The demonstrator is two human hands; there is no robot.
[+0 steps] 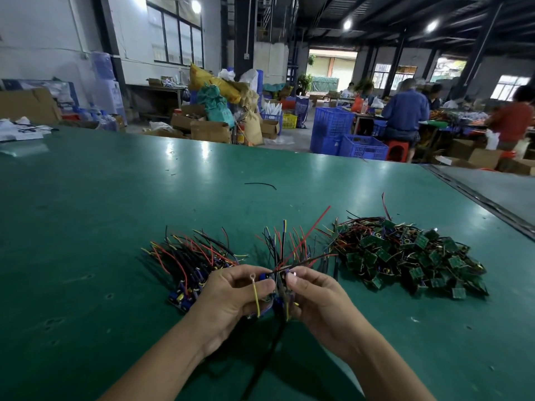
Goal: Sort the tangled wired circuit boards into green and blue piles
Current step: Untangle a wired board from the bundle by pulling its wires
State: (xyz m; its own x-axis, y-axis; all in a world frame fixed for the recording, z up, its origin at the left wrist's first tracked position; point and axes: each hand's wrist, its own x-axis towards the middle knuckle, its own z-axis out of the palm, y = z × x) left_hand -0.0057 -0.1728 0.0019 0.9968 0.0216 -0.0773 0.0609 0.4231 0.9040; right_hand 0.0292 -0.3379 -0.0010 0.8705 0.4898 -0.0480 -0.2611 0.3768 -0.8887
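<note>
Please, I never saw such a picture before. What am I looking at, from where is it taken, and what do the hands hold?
There is no machine here: a person sorts by hand. The picture comes from a camera worn on the person's head, looking forward and down. The left hand and the right hand both grip a bundle of wired boards, its coloured wires fanning away. On the green table lie a pile of blue boards at the left and a larger pile of green boards at the right. A loose black wire lies farther off.

Left hand (231,296) and right hand (315,299), curled
</note>
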